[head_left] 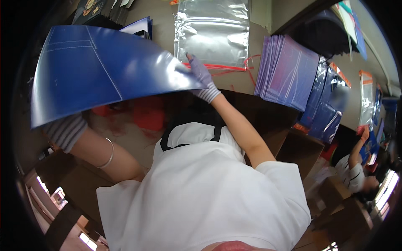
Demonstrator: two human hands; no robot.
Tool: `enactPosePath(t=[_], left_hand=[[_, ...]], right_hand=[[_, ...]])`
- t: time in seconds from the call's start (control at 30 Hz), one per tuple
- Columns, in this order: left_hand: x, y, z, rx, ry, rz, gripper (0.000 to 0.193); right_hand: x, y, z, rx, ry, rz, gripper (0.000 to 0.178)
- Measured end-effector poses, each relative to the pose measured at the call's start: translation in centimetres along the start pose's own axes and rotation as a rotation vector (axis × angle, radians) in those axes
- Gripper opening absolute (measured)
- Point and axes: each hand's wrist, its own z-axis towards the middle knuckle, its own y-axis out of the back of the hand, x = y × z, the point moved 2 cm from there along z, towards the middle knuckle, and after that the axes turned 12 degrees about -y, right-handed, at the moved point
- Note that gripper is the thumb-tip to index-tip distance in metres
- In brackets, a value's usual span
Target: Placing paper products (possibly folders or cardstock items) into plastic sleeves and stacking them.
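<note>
A large glossy blue sheet (79, 67) with white stitch-like lines is held up at the left, bowed along its length. My right hand (202, 75), in a pale purple glove with a striped cuff, is closed on the sheet's right end. The sheet's left end lies over my left hand, whose striped glove cuff (67, 131) shows below the lower edge. The fingers of that hand are hidden. Just beyond my right hand, clear plastic bags (215, 37) with a red edge lie on the table.
A stack of purple-blue folders (289, 71) stands right of the bags, beside blue packs in clear film (324, 100). Dark printed items (102, 12) are at the far left. Cardboard boxes (299, 150) stand below the table edge. Another person's arm (358, 146) reaches in at the right.
</note>
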Motion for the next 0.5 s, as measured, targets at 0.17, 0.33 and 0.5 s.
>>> enactPosePath(t=[0.17,0.33,0.5], left_hand=[[-1.5,1.9,-0.3,-0.066,-0.104,0.014,0.046],[-10.3,-4.5,-0.6,-0.189,0.365,-1.282,0.037],[-27.1,-13.5,-3.0,0.829,0.195,-1.939,0.019]], right_hand=[[1.3,3.9,1.6,0.055,-0.216,1.523,0.026],[-10.9,14.7,-5.7,-0.524,-0.514,1.095,0.022],[-2.6,21.4,-11.8,-0.532,-0.260,1.148,0.035]])
